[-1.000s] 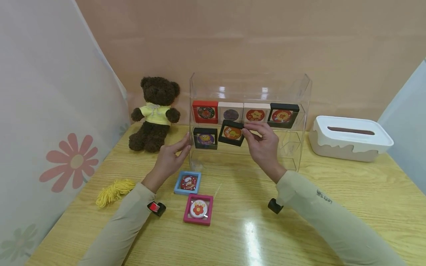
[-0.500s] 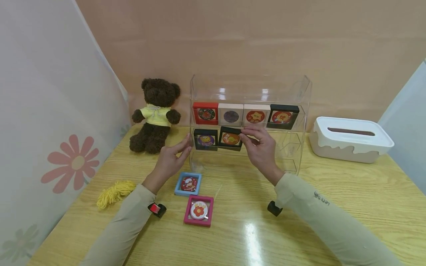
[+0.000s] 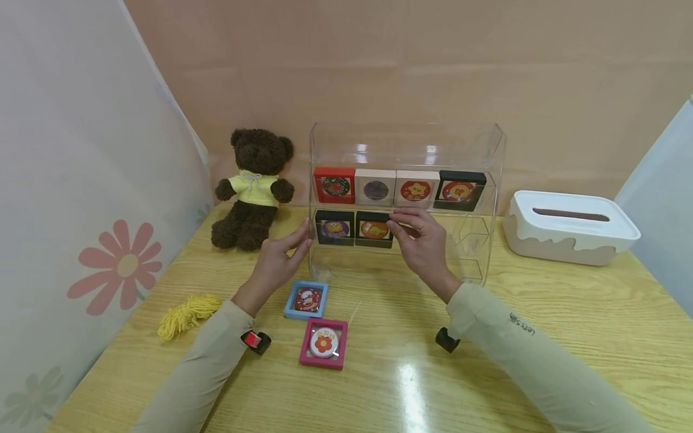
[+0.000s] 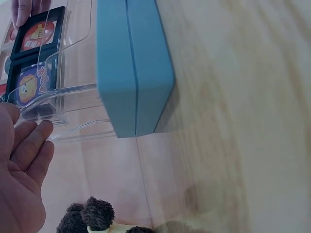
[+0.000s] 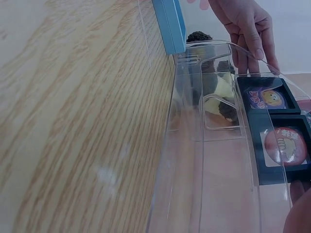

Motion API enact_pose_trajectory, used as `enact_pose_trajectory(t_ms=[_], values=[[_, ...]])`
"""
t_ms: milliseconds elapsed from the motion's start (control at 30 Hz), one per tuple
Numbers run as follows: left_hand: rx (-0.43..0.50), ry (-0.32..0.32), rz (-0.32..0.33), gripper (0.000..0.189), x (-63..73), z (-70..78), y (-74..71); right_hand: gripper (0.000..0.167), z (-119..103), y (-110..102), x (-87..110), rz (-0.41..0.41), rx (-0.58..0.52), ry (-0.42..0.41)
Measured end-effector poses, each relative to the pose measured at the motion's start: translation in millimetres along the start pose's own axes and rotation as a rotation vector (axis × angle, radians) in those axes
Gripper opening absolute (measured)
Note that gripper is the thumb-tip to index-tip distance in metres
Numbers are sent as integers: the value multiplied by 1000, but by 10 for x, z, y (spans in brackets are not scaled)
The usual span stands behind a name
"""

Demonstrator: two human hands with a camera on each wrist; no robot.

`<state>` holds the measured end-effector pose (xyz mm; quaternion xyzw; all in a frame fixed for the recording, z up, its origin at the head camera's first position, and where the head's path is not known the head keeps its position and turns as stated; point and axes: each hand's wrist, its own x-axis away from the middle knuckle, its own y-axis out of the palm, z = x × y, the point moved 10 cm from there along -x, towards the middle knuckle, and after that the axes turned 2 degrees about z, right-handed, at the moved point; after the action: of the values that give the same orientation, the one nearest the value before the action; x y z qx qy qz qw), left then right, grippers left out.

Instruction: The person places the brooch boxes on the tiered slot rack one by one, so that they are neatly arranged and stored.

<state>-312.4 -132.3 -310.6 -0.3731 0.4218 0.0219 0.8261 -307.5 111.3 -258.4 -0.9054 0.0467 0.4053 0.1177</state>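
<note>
A clear display rack (image 3: 406,146) stands on the table. At its left side edge, my left hand (image 3: 275,261) holds on with thumb and fingers; the fingers lie along the outside of the side panel. My right hand (image 3: 422,248) pinches the right side of a black display frame (image 3: 375,243) with a red badge showing a yellow thumbs-up. That frame sits upright in the lower tier, beside another black frame (image 5: 269,97) with a purple badge. Red, two white and black frames line the tier above. The fingers behind the held frame are hidden.
A blue frame (image 3: 293,308) and a pink frame (image 3: 322,361) lie on the table before the rack. Yellow cord (image 3: 189,314) is at left, a brown teddy bear (image 3: 254,187) behind it. A white tissue box (image 3: 574,231) stands at right.
My right hand has lowered the thumbs-up frame into the lower tier; its tilt is gone and it now stands level next to the purple-badge frame. My left hand stays at the rack's edge.
</note>
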Motion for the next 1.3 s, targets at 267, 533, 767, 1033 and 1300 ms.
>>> enact_pose_trajectory(t_ms=[267,533,767,1033,1300], values=[[22,14,8,43,-2,13,-6,12,3,16,5,-16,-9,0],[25,20,7,44,-4,27,-10,14,-16,27,6,-32,1,-23],[7,14,6,44,-3,18,-8,17,-24,21,2,-41,-45,-36],[8,12,4,43,-14,23,11,18,-91,-79,11,1,-3,-105],[22,0,3,42,-3,34,-1,15,-263,-86,134,11,103,-172]])
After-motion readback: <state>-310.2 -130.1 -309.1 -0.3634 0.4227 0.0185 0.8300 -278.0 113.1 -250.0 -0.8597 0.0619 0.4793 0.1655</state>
